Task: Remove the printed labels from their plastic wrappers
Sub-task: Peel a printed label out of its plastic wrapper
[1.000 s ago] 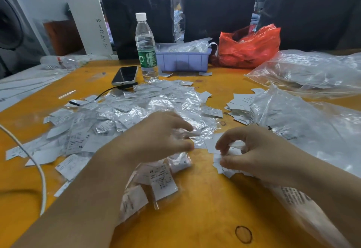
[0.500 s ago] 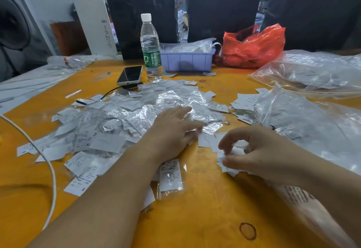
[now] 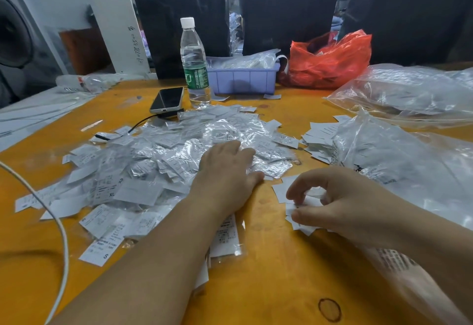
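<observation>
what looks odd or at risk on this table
The phone lies propped at a tilt on something dark, right beside the water bottle and against the edge of the pile of wrapped labels. Nothing looks spilled or damaged.

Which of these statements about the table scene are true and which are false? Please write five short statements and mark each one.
1. The left hand reaches onto the pile of wrapped labels. True.
2. The water bottle lies on its side. False: it stands upright, cap on, beside the phone.
3. The right hand rests on a small stack of bare labels, fingers curled. True.
4. The tray behind the bottle is green. False: it is pale purple.
5. A red plastic bag sits at the far edge of the table. True.
</observation>
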Tool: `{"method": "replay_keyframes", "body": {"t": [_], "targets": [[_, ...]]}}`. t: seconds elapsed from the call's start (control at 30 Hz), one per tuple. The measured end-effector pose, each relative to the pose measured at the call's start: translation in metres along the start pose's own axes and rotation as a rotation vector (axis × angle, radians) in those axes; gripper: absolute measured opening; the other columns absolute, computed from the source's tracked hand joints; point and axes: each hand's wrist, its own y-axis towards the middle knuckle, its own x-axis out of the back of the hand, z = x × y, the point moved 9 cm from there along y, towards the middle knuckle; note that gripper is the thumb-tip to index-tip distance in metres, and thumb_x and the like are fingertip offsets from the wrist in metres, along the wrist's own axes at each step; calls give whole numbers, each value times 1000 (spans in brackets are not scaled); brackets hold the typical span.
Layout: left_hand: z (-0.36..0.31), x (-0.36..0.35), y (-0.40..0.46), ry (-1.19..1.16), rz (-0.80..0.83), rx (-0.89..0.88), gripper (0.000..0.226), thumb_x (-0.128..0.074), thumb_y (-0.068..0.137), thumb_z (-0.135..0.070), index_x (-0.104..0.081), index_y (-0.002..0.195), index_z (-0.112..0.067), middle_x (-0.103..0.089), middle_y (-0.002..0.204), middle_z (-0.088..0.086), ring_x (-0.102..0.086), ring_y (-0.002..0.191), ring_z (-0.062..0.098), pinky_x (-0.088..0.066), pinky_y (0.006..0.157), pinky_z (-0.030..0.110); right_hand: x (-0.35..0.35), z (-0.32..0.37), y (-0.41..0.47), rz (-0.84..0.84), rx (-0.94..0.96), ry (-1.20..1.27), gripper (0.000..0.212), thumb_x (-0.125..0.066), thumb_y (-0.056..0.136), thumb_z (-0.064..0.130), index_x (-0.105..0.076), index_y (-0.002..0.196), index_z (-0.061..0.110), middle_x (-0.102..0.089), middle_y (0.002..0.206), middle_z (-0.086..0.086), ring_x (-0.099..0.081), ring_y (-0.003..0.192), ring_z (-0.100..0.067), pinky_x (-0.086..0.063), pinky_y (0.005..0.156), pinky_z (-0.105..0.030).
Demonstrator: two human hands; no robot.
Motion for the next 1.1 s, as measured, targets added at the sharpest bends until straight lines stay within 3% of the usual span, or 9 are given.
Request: {"method": "replay_keyframes", "body": {"t": [0.13, 0.23, 0.3, 0.37, 0.6, 0.67, 0.77, 0.87, 1.1], "targets": [[1, 26, -9, -50, -58, -7, 52, -63, 84, -57, -52, 130, -36, -48, 133, -8, -40, 125, 17, -32, 108, 41, -1, 2, -1, 16, 9, 18, 16, -75, 80, 30, -70, 94, 35, -67, 96, 14, -53, 61, 17, -39, 56, -6], [23, 28, -20, -188, 245, 84, 58, -78, 53, -69, -57, 100, -43, -54, 105, -19, -53, 96, 5, -48, 76, 30, 0, -1, 0, 15, -2, 19, 16, -74, 80, 31, -69, 94, 35, -67, 97, 16, -53, 65, 18, -39, 56, -7], [37, 17, -30, -147, 473, 156, 75, -80, 32, -75, -53, 94, -44, -51, 101, -22, -53, 93, 3, -48, 73, 28, -1, -3, 0, 15, -13, 9, 15, -74, 79, 35, -69, 93, 36, -66, 97, 20, -55, 74, 18, -39, 62, -10], [42, 9, -32, -136, 533, 181, 85, -75, 21, -79, -53, 94, -42, -52, 100, -22, -53, 94, 4, -49, 79, 31, -1, -4, 0, 19, -21, 19, 15, -74, 79, 36, -69, 93, 37, -66, 96, 21, -55, 81, 17, -44, 70, -15], [29, 23, -13, -237, 132, 113, 37, -80, 67, -56, -58, 82, -29, -56, 86, -11, -52, 76, 5, -38, 59, 25, -2, -3, 0, 27, -7, 9, 15, -73, 81, 35, -69, 95, 37, -66, 99, 19, -53, 65, 18, -38, 63, -13], [27, 36, -15, -242, 147, 86, 41, -76, 63, -63, -58, 83, -33, -55, 89, -15, -51, 79, 0, -37, 59, 23, -1, -3, -1, 26, -8, 8, 14, -73, 80, 37, -68, 94, 38, -66, 100, 20, -54, 71, 19, -39, 64, -14], [47, 38, -33, -135, 421, 180, 73, -79, 27, -75, -55, 89, -44, -52, 97, -23, -51, 85, 1, -39, 61, 23, 0, -4, 0, 20, -14, 5, 14, -72, 79, 40, -67, 92, 40, -65, 98, 25, -52, 84, 22, -40, 65, -11], [68, 26, -49, 26, 615, 290, 76, -84, 24, -67, -50, 90, -50, -56, 99, -20, -55, 89, 8, -42, 65, 29, -1, -4, 0, 34, 3, -1, 14, -72, 80, 38, -68, 94, 38, -65, 93, 24, -54, 69, 19, -39, 57, -9], [52, 12, -22, -246, 316, 257, 44, -84, 62, -55, -59, 87, -29, -62, 86, -7, -57, 79, 9, -40, 59, 25, -1, -2, 0, 26, 14, 4, 15, -73, 80, 37, -68, 94, 37, -66, 98, 18, -53, 65, 19, -39, 57, -6]]}}
